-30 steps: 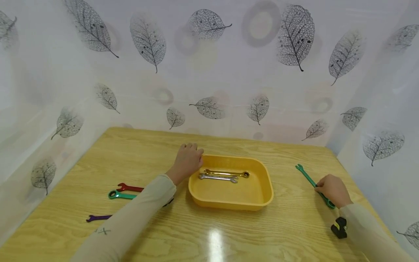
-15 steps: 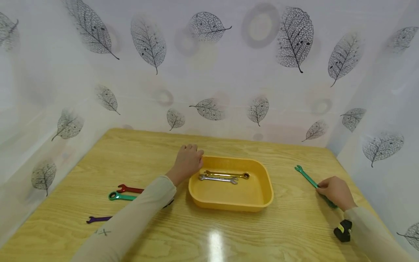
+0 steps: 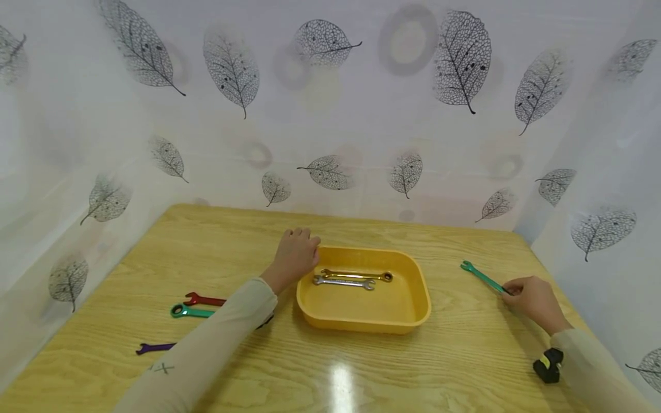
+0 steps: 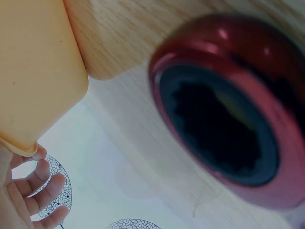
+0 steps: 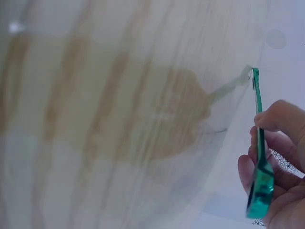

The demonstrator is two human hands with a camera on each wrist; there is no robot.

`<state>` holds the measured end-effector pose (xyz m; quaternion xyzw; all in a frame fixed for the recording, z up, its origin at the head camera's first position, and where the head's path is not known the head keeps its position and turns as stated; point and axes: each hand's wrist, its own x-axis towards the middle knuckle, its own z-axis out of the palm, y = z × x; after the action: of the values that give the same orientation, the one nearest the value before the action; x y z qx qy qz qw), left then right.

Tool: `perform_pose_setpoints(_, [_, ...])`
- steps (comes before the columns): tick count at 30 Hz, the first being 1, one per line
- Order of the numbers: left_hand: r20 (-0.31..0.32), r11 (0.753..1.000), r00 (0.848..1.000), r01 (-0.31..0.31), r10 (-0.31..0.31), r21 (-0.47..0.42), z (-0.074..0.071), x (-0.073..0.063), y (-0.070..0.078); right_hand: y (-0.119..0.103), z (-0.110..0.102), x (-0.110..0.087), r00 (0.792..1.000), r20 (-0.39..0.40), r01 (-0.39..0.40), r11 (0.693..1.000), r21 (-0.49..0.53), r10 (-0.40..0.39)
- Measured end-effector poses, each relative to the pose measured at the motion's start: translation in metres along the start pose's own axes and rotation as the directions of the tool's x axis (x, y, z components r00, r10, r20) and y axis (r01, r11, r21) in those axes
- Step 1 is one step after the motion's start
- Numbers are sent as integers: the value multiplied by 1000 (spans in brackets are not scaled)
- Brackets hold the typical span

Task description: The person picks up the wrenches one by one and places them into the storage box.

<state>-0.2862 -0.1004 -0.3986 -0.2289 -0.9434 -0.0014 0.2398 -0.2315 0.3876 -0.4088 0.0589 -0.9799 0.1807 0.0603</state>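
A glossy wooden table (image 3: 361, 373) stands inside white walls (image 3: 361, 115) printed with grey leaves. The right hand (image 3: 537, 299) pinches a green spanner (image 3: 482, 277) at three o'clock of the yellow tray (image 3: 330, 318). The left hand (image 3: 295, 256) rests relaxed, holding nothing, on the tray's ten o'clock corner.

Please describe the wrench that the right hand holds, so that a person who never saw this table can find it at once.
Start at the yellow tray in the middle of the wooden table and look to its right. There the right hand pinches one end of a slim green wrench. It is the only wrench on that side; the other green one lies left of the tray.
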Motion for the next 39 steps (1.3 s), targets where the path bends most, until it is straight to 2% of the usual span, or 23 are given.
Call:
perform_pose_setpoints(11, [-19, 1000, 1000, -1, 1, 13, 1, -1, 0, 2, -1, 1, 1000, -2, 19, 1000, 23, -19])
perform_pose_setpoints(17, [-10, 1000, 1000, -1, 1, 18, 2, 0, 0, 0, -4, 1, 996, -59, 66, 998, 22, -64])
perform_pose_setpoints(24, [-14, 1000, 1000, -4, 4, 20, 3, -1, 0, -11, -15, 3, 982, -134, 138, 990, 21, -134])
perform_pose_setpoints(33, [-20, 1000, 1000, -8, 8, 26, 1, -1, 0, -26, -30, 9, 960, -166, 230, 973, 23, -223])
perform_pose_setpoints(39, [-5, 1000, 1000, -2, 2, 21, 1, 0, 0, -43, -40, 14, 951, -156, 274, 961, 19, -268])
